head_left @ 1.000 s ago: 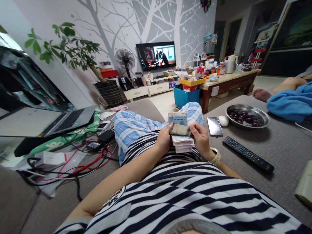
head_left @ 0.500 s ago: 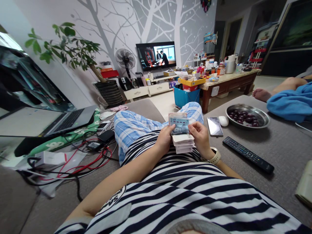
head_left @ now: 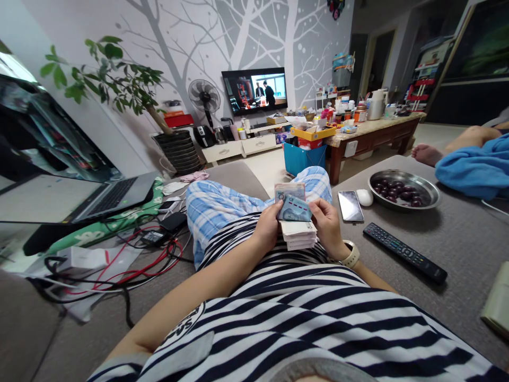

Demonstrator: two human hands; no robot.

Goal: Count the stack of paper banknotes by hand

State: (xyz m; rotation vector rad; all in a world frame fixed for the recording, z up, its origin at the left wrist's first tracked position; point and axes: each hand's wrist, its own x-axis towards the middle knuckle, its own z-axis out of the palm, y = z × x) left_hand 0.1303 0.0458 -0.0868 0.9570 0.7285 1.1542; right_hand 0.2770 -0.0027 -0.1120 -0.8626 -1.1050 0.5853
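Note:
I lie back on a grey sofa in a striped shirt and blue plaid trousers. Over my lap both hands hold a thick stack of banknotes (head_left: 293,208). My left hand (head_left: 267,229) is closed round the left side of the stack, thumb on the top note. My right hand (head_left: 328,225), a pale watch at its wrist, pinches the right edge of the front blue-green note, which is bent forward from the rest. The lower, folded part of the stack rests against my belly.
To my right on the sofa lie a phone (head_left: 350,206), a white mouse (head_left: 364,197), a metal bowl of dark fruit (head_left: 404,189) and a remote (head_left: 404,252). Another person's bare foot (head_left: 426,154) and blue cloth lie far right. A laptop (head_left: 109,196) and tangled cables (head_left: 131,260) sit left.
The front note has been peeled down and forward off the stack by my right fingers and left thumb. My arms and the rest of the scene have stayed put.

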